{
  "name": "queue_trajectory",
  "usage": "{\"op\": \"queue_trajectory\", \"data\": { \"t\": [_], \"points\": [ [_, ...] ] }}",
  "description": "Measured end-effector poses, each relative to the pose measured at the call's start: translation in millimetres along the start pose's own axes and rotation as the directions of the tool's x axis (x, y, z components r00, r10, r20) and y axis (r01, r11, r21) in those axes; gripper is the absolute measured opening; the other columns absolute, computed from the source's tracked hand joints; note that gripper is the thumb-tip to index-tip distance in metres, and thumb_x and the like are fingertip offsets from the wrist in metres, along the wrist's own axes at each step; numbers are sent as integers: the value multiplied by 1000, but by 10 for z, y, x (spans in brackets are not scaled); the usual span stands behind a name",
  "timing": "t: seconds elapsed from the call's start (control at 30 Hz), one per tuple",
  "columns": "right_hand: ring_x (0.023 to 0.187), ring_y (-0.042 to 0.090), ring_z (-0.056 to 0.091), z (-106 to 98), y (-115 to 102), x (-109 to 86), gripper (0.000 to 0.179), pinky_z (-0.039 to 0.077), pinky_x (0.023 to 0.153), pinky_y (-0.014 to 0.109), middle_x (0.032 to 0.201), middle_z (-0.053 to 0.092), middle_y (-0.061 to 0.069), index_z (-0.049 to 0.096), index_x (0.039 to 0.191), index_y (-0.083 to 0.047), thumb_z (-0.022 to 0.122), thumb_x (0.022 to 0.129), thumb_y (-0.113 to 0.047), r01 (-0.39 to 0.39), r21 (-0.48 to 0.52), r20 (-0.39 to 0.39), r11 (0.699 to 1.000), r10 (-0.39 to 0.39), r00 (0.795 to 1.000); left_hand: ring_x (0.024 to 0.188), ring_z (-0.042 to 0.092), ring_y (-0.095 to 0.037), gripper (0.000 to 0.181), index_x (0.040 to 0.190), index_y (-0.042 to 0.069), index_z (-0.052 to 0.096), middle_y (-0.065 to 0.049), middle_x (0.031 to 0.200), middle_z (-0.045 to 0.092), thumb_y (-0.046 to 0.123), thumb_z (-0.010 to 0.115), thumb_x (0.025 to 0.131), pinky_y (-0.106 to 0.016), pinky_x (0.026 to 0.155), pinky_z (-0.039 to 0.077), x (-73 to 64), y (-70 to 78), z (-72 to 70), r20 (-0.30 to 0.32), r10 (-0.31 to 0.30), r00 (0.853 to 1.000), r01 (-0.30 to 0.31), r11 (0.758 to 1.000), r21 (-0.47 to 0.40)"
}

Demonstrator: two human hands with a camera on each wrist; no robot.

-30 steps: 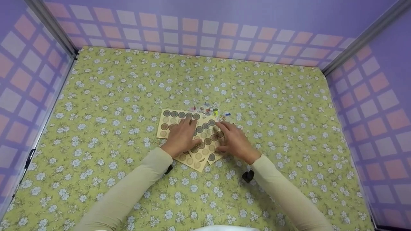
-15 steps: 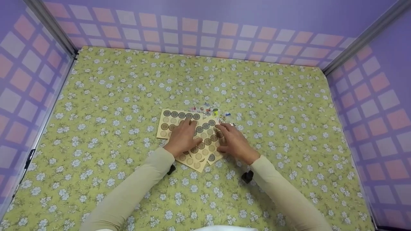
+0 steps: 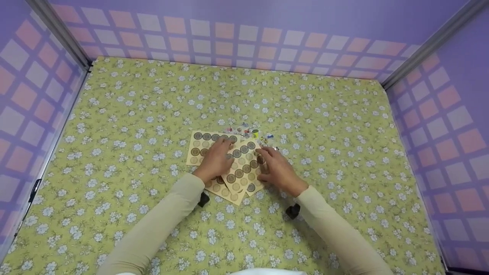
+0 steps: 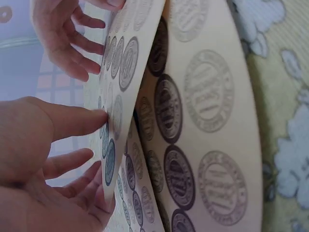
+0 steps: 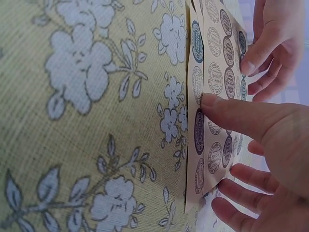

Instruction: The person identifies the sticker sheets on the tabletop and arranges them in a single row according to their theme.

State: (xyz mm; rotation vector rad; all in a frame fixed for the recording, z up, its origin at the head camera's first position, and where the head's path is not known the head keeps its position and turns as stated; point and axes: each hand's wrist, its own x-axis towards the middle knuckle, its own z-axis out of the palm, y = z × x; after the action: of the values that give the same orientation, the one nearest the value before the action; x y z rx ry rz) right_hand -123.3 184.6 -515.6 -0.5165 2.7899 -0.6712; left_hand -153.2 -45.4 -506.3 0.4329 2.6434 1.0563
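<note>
Several cream sheets of round stickers lie fanned and overlapping in the middle. My left hand [image 3: 217, 159] pinches the top sticker sheet [image 3: 244, 162] at its left edge, thumb on the printed face and fingers behind it. In the left wrist view that sheet [image 4: 129, 63] tilts up off the sticker sheet beneath [image 4: 217, 140]. My right hand [image 3: 280, 170] rests at the right edge of the stack, thumb tip touching the sheets [image 5: 212, 72] and the other fingers spread loosely along their far edge. Another sticker sheet [image 3: 194, 143] lies partly under my left hand.
Small colourful pieces [image 3: 255, 133], some in clear plastic, lie just beyond the sheets. A yellow-green flowered cloth [image 3: 153, 99] covers the table. Purple checked panels [image 3: 237, 38] stand at the back and both sides.
My left thumb has moved up and left onto the top sheet's left edge, and more of that sheet's lower part shows. The right hand has barely moved.
</note>
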Motion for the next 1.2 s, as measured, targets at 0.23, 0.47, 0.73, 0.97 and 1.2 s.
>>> {"op": "queue_trajectory", "data": {
  "t": [0.23, 0.47, 0.73, 0.97, 1.2],
  "points": [
    [136, 30, 40, -24, 0, 0, 79, 41, 108, 48, 152, 36, 9, 37, 149, -17, 78, 82, -21, 5, 56, -55, 998, -2, 998, 119, 56, -31, 41, 135, 7, 51, -15, 125, 58, 4, 56, 95, -45, 99, 48, 1, -9, -98, 61, -36, 998, 45, 987, -152],
    [132, 28, 44, -81, 45, 20, 78, 43, 105, 49, 152, 34, 6, 31, 151, -19, 74, 86, -26, -115, 294, -95, 949, 148, 984, 112, 56, -28, 29, 123, 12, 60, -11, 118, 58, 4, 53, 96, -44, 98, 46, -23, -17, -156, 53, -63, 997, 75, 963, -257],
    [115, 25, 56, -106, 59, 61, 66, 51, 94, 42, 139, 46, 6, 32, 150, -14, 65, 93, -23, -180, 600, -62, 780, 270, 961, 105, 55, -25, 26, 118, 12, 59, -9, 115, 58, 3, 56, 94, -41, 93, 45, -43, -35, -214, 28, -120, 992, 120, 887, -445],
    [102, 25, 65, -94, 5, 97, 55, 54, 91, 44, 122, 56, 11, 40, 140, -16, 65, 93, -28, -192, 847, 11, 496, 346, 938, 103, 57, -22, 30, 125, 11, 52, -9, 116, 62, 6, 57, 96, -35, 89, 46, -37, -44, -191, 2, -168, 986, 133, 776, -617],
    [94, 23, 67, -55, -103, 141, 37, 53, 87, 40, 115, 61, 12, 52, 128, -12, 62, 93, -18, -149, 903, -9, 402, 366, 931, 107, 57, -21, 30, 124, 13, 51, -7, 118, 60, 7, 57, 96, -35, 92, 48, -17, 9, -126, -30, -228, 973, 136, 674, -726]
  ]
}}
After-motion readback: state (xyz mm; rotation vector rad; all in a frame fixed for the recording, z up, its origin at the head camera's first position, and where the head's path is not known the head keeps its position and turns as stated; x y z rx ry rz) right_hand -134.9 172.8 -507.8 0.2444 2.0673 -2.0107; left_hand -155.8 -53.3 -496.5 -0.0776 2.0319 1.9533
